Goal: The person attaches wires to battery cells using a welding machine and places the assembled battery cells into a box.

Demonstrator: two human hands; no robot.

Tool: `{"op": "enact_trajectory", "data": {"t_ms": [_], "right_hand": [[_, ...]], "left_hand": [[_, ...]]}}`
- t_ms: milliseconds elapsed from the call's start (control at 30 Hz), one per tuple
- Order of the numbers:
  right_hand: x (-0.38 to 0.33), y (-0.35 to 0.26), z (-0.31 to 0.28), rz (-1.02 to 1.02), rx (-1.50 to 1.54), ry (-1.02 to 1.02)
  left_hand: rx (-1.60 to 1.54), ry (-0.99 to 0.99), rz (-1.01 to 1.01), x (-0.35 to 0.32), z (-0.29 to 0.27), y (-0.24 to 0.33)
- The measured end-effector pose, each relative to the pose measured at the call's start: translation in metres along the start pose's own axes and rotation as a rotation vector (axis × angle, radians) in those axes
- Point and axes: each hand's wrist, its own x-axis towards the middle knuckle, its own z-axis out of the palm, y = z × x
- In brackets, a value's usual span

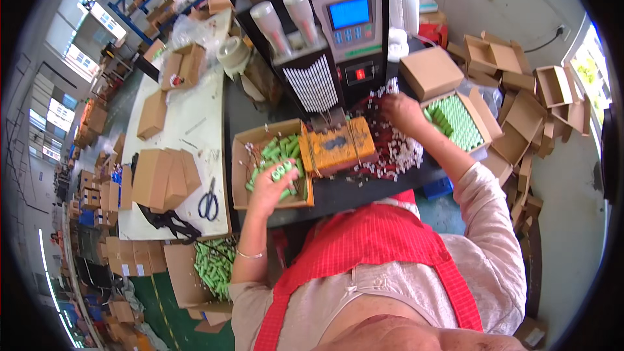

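Note:
My left hand is closed around several short green tubes, their pale ends facing up. It is over the right part of an open cardboard box of loose green tubes. My right hand reaches among small white pieces scattered on a dark red surface. Its fingers curl downward, and what they pinch, if anything, is too small to make out. Between the hands, a worn orange block sits at the foot of a black machine with a blue screen.
A carton of neatly stacked green tubes stands at right, below a closed box. Scissors and folded cardboard lie on the white table at left. Empty cartons pile up at far right. Another tube-filled box sits low left.

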Motion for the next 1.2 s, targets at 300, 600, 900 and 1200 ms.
{"op": "enact_trajectory", "data": {"t_ms": [300,600,900,1200], "right_hand": [[0.02,-0.017,-0.067,0.254,0.539,0.244],[0.021,-0.019,-0.06,0.382,0.867,0.051],[-0.01,-0.036,-0.055,0.607,1.439,-0.128],[-0.038,-0.075,-0.054,0.775,1.413,-0.202]], "left_hand": [[-0.15,-0.105,0.02,0.0,0.019,0.006],[-0.287,-0.153,0.051,0.011,0.043,0.014],[-0.41,-0.09,0.095,0.009,0.052,0.004],[-0.127,0.017,0.258,0.028,0.068,0.019]]}}
